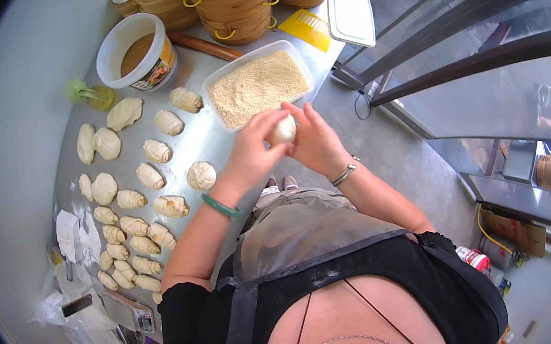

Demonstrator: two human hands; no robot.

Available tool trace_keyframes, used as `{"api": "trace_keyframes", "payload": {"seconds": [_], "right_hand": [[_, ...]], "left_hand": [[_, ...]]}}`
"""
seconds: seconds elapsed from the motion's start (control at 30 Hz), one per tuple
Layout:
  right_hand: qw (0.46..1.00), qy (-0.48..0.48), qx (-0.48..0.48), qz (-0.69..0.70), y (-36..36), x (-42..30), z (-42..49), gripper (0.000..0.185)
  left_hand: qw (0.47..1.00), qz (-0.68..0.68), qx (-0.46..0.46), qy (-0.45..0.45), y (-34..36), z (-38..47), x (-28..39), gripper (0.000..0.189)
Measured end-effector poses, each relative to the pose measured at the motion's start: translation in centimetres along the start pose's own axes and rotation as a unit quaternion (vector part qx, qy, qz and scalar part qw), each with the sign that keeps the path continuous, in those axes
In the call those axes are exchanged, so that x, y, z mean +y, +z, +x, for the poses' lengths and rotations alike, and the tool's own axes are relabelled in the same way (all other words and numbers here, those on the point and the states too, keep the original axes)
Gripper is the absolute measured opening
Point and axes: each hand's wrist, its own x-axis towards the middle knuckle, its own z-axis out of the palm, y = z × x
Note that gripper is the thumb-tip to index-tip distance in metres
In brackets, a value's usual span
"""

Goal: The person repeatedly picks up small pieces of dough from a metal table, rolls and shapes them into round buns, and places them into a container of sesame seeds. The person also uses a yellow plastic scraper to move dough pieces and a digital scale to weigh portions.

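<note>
A round white dough ball [284, 129] is held between my two hands, just in front of a clear plastic tub [310, 78] of sesame-like seeds [258, 85]. My left hand [257, 145], with a green bangle at its wrist, curls its fingers and thumb around the ball's near side. My right hand [317, 139], with a metal bracelet, cups the ball from the right, fingers raised. A flattened round dough piece [201, 176] lies on the metal table [197, 140] left of my hands. Several rolled dough pieces [150, 176] and plain dough lumps [107, 144] lie further left.
Stacked bamboo steamers [236, 6], a wooden rolling pin [205, 46], a bucket of brown paste [105, 53] and a yellow scraper [306, 30] stand or lie at the back. An oil bottle [98, 97] is at the back left. A white lid [350, 16] is at the right edge.
</note>
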Motion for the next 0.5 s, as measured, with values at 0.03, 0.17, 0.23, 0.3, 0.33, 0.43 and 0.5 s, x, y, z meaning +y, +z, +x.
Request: {"api": "trace_keyframes", "payload": {"seconds": [0.03, 0.17, 0.23, 0.3, 0.33, 0.43, 0.5], "right_hand": [[1.000, -0.004, -0.005, -0.007, -0.4, -0.4, -0.2, 0.064], [0.991, -0.077, 0.083, -0.075, -3.4, -2.6, -0.7, 0.061], [0.988, -0.085, 0.109, -0.074, -3.9, -2.5, -1.2, 0.045], [0.986, -0.080, 0.107, -0.100, -4.7, -1.5, -1.6, 0.040], [0.987, -0.072, 0.118, -0.079, -4.4, -0.9, -1.8, 0.034], [0.989, -0.052, 0.121, -0.067, -4.6, 0.8, -2.3, 0.032], [0.988, -0.046, 0.130, -0.070, -4.7, 1.1, -2.7, 0.029]], "left_hand": [[0.998, -0.049, 0.000, -0.032, -0.5, 0.8, -1.0, 0.052], [0.996, 0.087, -0.003, -0.009, -3.2, 5.1, -4.2, 0.048], [0.969, 0.243, -0.022, 0.042, -3.5, 7.3, -5.4, 0.044], [0.943, 0.325, -0.056, 0.049, -2.9, 8.7, -6.9, 0.040], [0.932, 0.349, -0.056, 0.082, -2.5, 9.2, -7.8, 0.037], [0.887, 0.443, -0.109, 0.072, -1.3, 10.1, -9.3, 0.036], [0.897, 0.423, -0.108, 0.064, -1.3, 10.3, -9.6, 0.039]]}}
